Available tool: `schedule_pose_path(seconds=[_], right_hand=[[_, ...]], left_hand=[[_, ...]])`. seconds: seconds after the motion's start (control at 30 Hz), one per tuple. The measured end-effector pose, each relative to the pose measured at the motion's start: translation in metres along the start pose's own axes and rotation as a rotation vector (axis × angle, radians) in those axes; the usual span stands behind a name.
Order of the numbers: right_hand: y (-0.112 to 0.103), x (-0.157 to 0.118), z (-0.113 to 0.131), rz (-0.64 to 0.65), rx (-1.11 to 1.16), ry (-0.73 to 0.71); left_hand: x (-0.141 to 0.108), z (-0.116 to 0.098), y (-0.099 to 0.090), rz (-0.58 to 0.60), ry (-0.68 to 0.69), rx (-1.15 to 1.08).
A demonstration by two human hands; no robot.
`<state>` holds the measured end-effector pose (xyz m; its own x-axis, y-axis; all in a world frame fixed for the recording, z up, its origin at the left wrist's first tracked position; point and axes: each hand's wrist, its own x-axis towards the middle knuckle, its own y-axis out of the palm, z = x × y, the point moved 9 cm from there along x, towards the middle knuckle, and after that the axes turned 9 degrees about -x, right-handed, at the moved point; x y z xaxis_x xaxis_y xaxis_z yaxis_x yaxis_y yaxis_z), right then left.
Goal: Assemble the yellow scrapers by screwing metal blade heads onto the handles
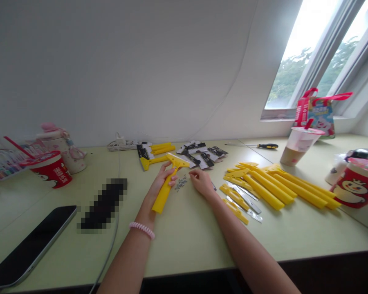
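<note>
My left hand point(161, 181) is shut on the handle of a yellow plastic scraper point(163, 196), whose wide head point(178, 161) points away from me. My right hand point(201, 182) rests on the table a little to the right, its fingers drawn together, with nothing visible between them. Between the two hands lies a small heap of tiny metal screws point(180, 183). To the right of my right hand lie loose steel blades point(244, 199) and yellow scraper parts point(234, 197). Several more yellow handles point(279, 188) are piled beyond them.
Black-and-white blade packets point(199, 155) lie at the back, beside a black-and-yellow screwdriver point(257, 145). A milk tea cup point(297, 145) and red paper tubs point(354, 185) stand right. A tablet point(30, 245), a pixelated dark object point(103, 204) and a red tub point(50, 169) are left.
</note>
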<state>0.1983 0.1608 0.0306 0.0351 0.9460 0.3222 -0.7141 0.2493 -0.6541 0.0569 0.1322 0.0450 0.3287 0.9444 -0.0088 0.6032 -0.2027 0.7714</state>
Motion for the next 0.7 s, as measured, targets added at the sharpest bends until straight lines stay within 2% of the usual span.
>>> schedule_pose_path(seconds=[0.1, 0.2, 0.4, 0.7], right_hand=[[0.004, -0.002, 0.009, -0.013, -0.19, -0.056], [0.007, -0.001, 0.016, 0.0, -0.278, -0.071], [0.012, 0.001, 0.016, 0.059, -0.336, -0.048], [0.009, -0.001, 0.01, 0.052, -0.389, -0.021]], left_hand=[[0.003, 0.0, -0.006, -0.021, 0.004, -0.014], [0.005, 0.001, -0.008, -0.018, -0.003, -0.018], [0.001, 0.003, -0.002, -0.006, -0.009, 0.019], [-0.001, 0.006, 0.0, -0.002, -0.034, 0.044]])
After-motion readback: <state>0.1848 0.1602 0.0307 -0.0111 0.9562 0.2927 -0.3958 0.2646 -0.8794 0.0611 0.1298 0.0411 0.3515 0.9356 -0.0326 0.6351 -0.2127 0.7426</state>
